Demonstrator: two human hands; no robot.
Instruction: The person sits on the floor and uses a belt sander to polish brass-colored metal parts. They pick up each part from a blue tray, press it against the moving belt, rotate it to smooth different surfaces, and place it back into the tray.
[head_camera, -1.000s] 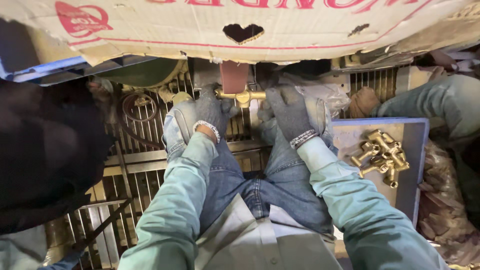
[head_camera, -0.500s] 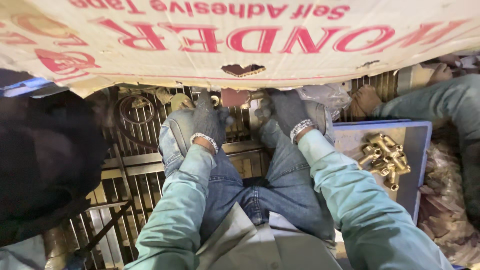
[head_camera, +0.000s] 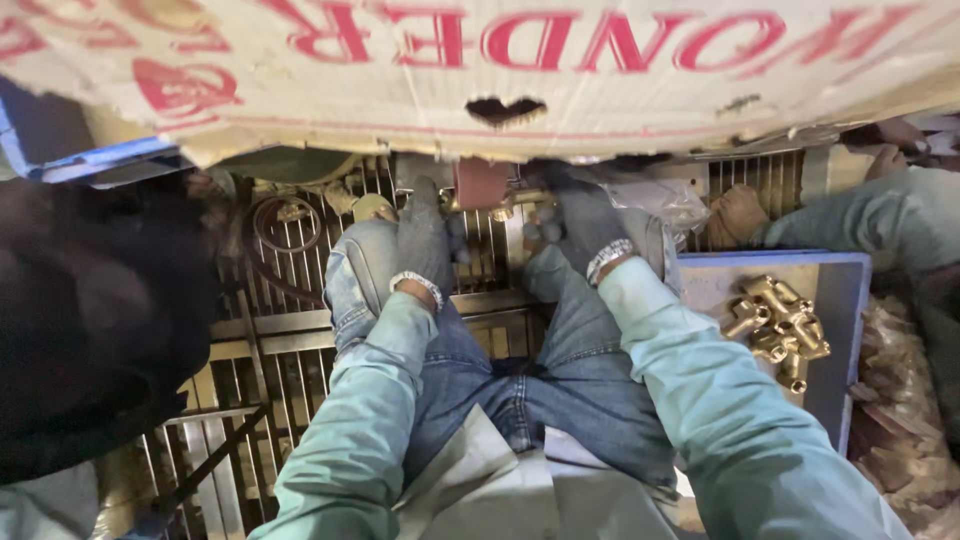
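Cardboard (head_camera: 480, 70) lifted | both gloved hands (head_camera: 425, 235) (head_camera: 585, 225) clamp brass fitting (head_camera: 500, 200)

Hands (head_camera: 500, 235) in dark knit cloth gloves; brass fittings (head_camera: 778, 325) glossy (tray (head_camera: 850, 300) matt); cardboard (head_camera: 480, 90) rough.

Both arms are reaching forward, sleeved to the wrists. Gloved left hand (head_camera: 428, 240) and right hand (head_camera: 582, 225) are curling closed, fingertips hidden.

A small metal workshop: brass fittings (head_camera: 778, 320) heaped on a blue tray (head_camera: 850, 330), metal grating (head_camera: 270, 340) underfoot, cardboard sheet (head_camera: 480, 70) overhead.
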